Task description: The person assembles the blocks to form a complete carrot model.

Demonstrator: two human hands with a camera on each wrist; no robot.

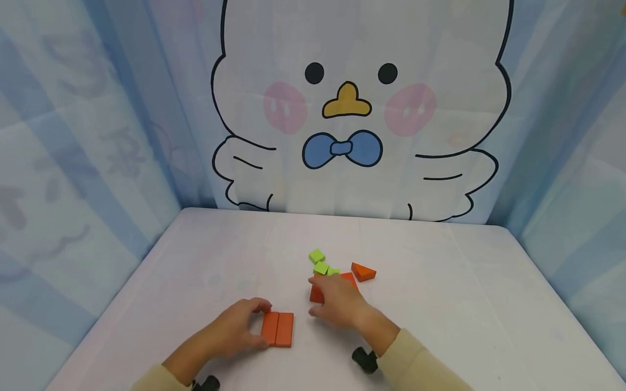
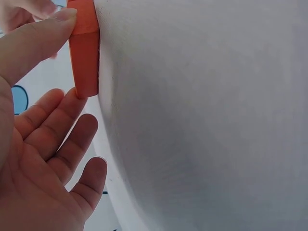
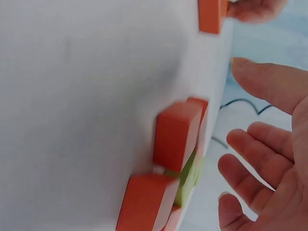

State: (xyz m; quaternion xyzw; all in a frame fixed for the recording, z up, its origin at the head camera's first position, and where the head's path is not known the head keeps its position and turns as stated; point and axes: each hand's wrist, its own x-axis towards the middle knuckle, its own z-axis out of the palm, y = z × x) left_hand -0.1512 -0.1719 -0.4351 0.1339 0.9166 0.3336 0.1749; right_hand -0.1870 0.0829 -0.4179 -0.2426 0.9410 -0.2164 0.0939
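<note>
Two flat orange-red rectangular blocks (image 1: 277, 329) lie side by side on the table. My left hand (image 1: 235, 328) pinches the left one between thumb and a finger at its opposite ends; the other fingers are spread, as the left wrist view shows on the block (image 2: 85, 57). My right hand (image 1: 339, 301) hovers over a small group of blocks with its fingers apart and nothing held. Beneath it lie red blocks (image 1: 317, 294), partly hidden by the hand. In the right wrist view a red block (image 3: 171, 137) stands clear of the fingers.
Small green blocks (image 1: 317, 256) sit just beyond the right hand, and an orange triangular block (image 1: 363, 271) lies to their right. The white table (image 1: 464, 304) meets a curtain (image 1: 362, 184) with a cartoon bird at the back; more curtains flank both sides.
</note>
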